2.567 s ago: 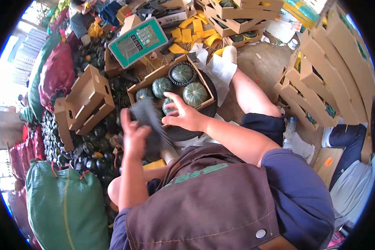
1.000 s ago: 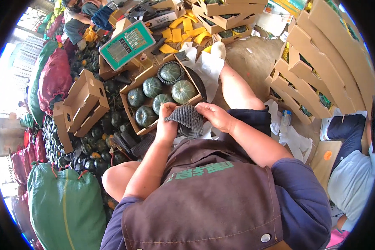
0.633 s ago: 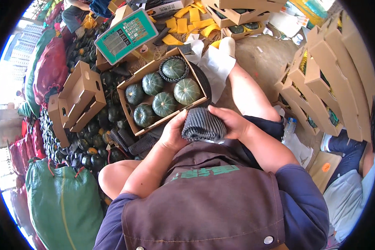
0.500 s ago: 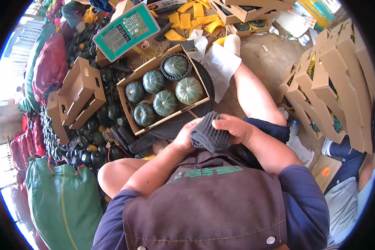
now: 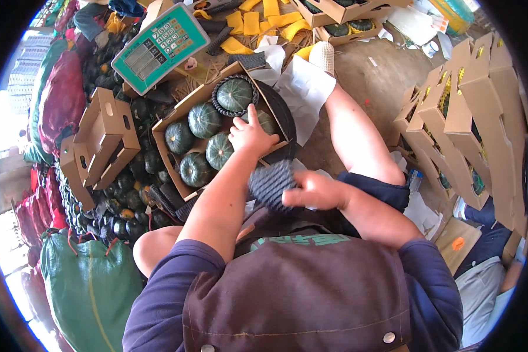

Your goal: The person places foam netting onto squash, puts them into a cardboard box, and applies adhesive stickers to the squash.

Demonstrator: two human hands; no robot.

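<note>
My left hand (image 5: 251, 136) reaches over an open cardboard box (image 5: 165, 159), fingers spread on top of a green squash (image 5: 267, 122) at the box's right side. It partly hides that squash, and its grip is not closed. Close to my apron, my right hand (image 5: 320, 191) holds a dark grey foam net sleeve (image 5: 272, 185), thumb on its edge, slightly blurred. Several more dark green squashes (image 5: 204, 120) sit in the box. One at the far corner, a squash (image 5: 234, 95), is ringed by a dark net sleeve (image 5: 216, 105).
A teal scale display (image 5: 160, 50) stands beyond the box. Many squashes (image 5: 120, 189) are heaped at left, beside empty cartons (image 5: 102, 138) and a green sack (image 5: 91, 287). Yellow sleeves (image 5: 251, 23) lie at the far side. Filled cartons (image 5: 452, 111) are stacked at right, near another person's leg (image 5: 481, 234).
My left hand has let go of the grey sleeve and moved forward onto a squash in the box. The sleeve stays in my right hand, shifted slightly left.
</note>
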